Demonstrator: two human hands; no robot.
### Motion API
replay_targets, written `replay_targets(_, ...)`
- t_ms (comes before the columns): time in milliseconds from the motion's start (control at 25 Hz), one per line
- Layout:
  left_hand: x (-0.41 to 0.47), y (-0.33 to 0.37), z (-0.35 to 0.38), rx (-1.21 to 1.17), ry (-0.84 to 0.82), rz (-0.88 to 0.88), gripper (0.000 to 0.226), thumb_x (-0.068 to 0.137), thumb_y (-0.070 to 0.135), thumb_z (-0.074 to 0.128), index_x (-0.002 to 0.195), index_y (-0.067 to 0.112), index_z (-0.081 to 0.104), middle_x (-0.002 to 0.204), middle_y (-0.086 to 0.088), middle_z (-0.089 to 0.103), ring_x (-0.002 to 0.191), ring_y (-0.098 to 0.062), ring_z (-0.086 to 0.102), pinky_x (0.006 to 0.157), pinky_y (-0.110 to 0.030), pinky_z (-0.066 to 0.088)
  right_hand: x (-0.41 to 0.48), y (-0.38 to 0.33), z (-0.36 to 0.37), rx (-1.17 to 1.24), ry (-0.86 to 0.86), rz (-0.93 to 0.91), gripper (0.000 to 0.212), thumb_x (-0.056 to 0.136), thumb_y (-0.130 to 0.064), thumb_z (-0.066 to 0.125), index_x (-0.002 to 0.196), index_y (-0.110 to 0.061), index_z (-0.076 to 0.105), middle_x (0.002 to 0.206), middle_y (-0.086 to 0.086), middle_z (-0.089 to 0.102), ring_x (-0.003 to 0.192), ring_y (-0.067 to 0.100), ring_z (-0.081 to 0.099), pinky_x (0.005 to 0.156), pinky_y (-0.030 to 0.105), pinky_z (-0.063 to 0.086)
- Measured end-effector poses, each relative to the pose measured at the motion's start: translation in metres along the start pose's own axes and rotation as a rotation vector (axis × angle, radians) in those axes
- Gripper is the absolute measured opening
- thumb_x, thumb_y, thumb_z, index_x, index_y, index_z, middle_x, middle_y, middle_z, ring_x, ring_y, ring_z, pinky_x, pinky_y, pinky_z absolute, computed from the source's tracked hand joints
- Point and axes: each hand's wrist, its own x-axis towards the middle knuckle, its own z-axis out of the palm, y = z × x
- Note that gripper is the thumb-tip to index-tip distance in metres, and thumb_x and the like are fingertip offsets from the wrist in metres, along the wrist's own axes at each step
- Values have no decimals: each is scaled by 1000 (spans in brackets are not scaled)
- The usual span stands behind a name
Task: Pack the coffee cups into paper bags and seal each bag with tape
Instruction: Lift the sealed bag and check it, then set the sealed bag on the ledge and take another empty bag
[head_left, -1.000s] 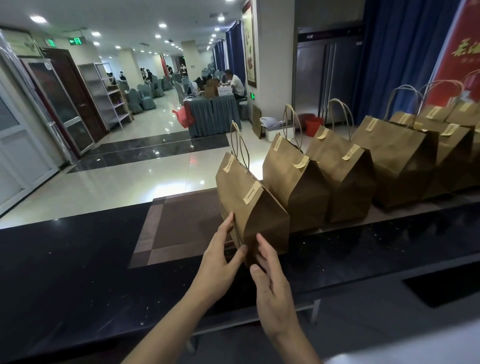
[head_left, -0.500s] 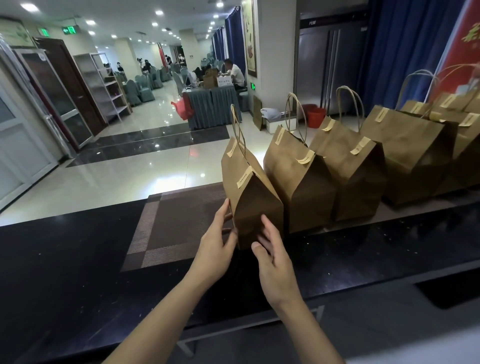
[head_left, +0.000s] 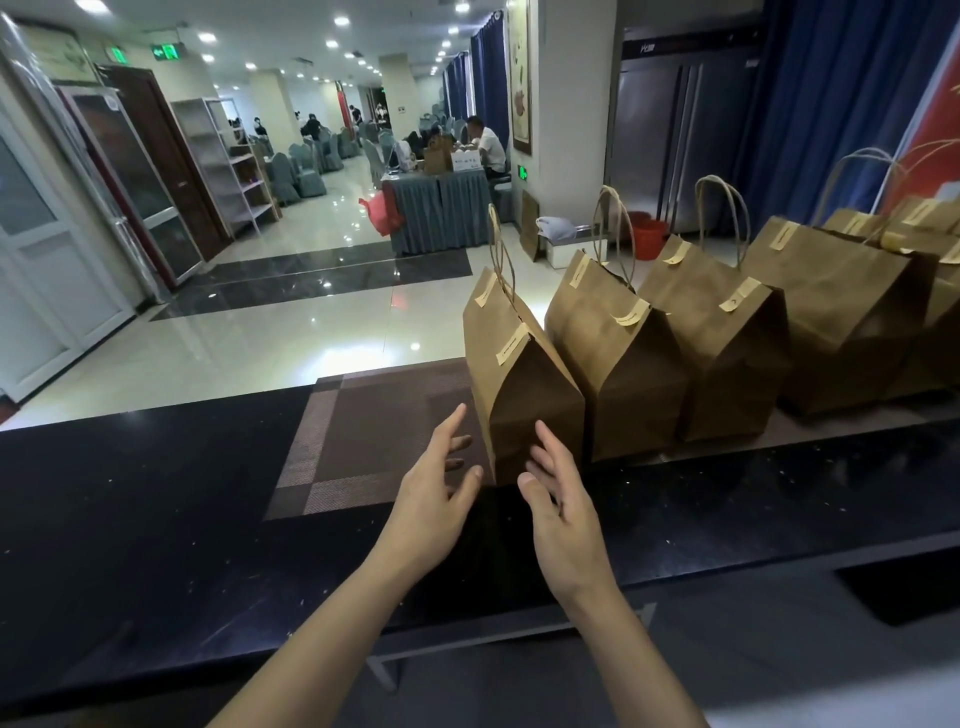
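Sealed bag (head_left: 519, 384) has slid in tight against the next bag (head_left: 613, 364), upright on the mat (head_left: 374, 431), tape (head_left: 511, 344) across its top. My left hand (head_left: 436, 483) has just let go, fingers spread. My right hand (head_left: 561, 499) is loose, fingertips barely touching. This one looks done.

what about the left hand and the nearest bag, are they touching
Apart. The head view shows a thin strip of mat between the left hand with its spread fingers and the side of the nearest bag.
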Motion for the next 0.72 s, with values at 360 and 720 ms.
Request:
replay_targets(360, -78, -3, -45, 1, 96, -5, 63, 100, 26, 58, 150, 52, 28, 138, 18, 53, 120, 8, 52, 96, -18, 50, -34, -27, 31, 4, -129, -58, 53, 104, -34, 50, 153, -47, 33, 153, -14, 44, 127, -12, 45, 92, 8, 39)
replay_targets(720, -185, -16, -92, -60, 249, -73, 57, 100, 22, 57, 146, 51, 37, 129, 16, 60, 116, 4, 58, 94, -19, 51, -89, -36, 81, 22, -275, -87, 50, 105, -31, 52, 149, -50, 40, 143, -12, 54, 128, -2, 53, 110, 31, 45)
